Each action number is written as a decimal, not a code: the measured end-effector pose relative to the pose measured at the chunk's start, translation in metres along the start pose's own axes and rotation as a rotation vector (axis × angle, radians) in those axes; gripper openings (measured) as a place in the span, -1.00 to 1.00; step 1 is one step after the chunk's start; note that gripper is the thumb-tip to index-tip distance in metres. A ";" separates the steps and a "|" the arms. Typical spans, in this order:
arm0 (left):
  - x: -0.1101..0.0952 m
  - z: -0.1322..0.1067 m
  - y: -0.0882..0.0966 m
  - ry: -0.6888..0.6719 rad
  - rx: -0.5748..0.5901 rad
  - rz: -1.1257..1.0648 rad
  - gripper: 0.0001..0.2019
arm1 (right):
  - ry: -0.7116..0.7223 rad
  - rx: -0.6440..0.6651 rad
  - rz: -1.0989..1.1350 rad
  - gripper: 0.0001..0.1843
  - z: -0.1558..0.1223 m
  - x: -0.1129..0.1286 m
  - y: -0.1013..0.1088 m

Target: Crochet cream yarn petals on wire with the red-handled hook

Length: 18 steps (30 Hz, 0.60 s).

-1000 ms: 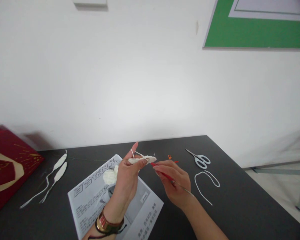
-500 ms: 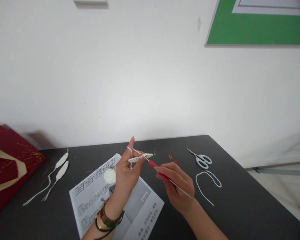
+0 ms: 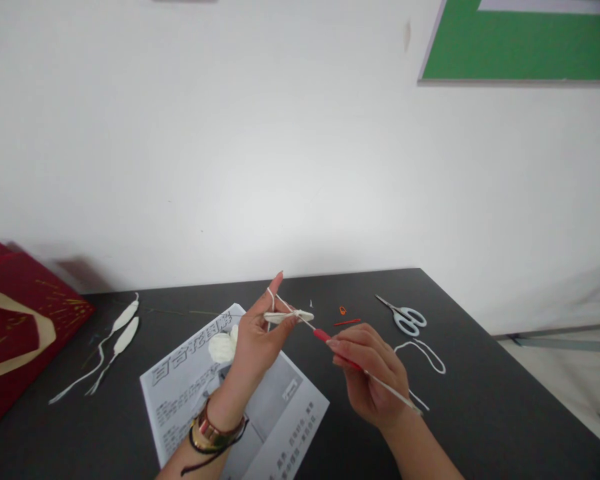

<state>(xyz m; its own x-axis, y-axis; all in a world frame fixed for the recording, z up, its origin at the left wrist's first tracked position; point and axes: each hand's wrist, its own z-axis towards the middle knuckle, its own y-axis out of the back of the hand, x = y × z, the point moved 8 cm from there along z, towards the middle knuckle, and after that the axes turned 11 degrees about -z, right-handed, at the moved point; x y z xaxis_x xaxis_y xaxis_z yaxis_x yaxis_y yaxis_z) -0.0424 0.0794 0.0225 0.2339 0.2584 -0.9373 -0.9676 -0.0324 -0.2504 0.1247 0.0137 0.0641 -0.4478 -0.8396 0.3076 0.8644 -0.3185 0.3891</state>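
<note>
My left hand [image 3: 256,340] is raised over the black table [image 3: 480,400]. Its thumb and fingers pinch a small white crocheted piece [image 3: 287,316], and white yarn loops over the upright index finger. My right hand [image 3: 373,377] is closed round a red-handled crochet hook [image 3: 340,353], whose metal tip reaches into the white piece. A ball of white yarn [image 3: 223,347] rests on the printed instruction sheet [image 3: 190,393] just left of my left hand. Bracelets circle my left wrist.
White-handled scissors [image 3: 405,318] lie at the right, with a loose loop of white yarn [image 3: 427,357] below them. A small orange stitch marker [image 3: 343,310] and a red needle [image 3: 347,322] lie nearby. Two finished white petals [image 3: 123,330] lie left. A red bag [image 3: 15,327] sits at the far left.
My right hand has drawn back to the right and down, pulling the hook out longer from the white piece. My left hand has stayed near the same spot, index finger still raised.
</note>
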 end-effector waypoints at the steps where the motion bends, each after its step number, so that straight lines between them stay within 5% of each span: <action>1: 0.001 0.000 -0.001 0.014 0.021 -0.002 -0.29 | -0.034 0.000 0.018 -0.58 -0.001 -0.004 0.001; 9: 0.005 -0.002 -0.009 0.171 0.175 0.069 -0.37 | -0.362 -0.076 0.236 -0.85 -0.006 -0.038 0.010; 18: 0.010 -0.004 -0.011 0.256 0.219 0.034 -0.43 | -0.662 -0.199 0.615 -0.88 -0.012 -0.065 0.003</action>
<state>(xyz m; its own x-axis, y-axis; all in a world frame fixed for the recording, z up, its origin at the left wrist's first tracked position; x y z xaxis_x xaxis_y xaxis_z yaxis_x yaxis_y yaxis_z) -0.0294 0.0783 0.0152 0.1903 0.0087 -0.9817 -0.9662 0.1789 -0.1857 0.1593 0.0623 0.0349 0.1168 -0.4825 0.8681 0.9892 -0.0210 -0.1448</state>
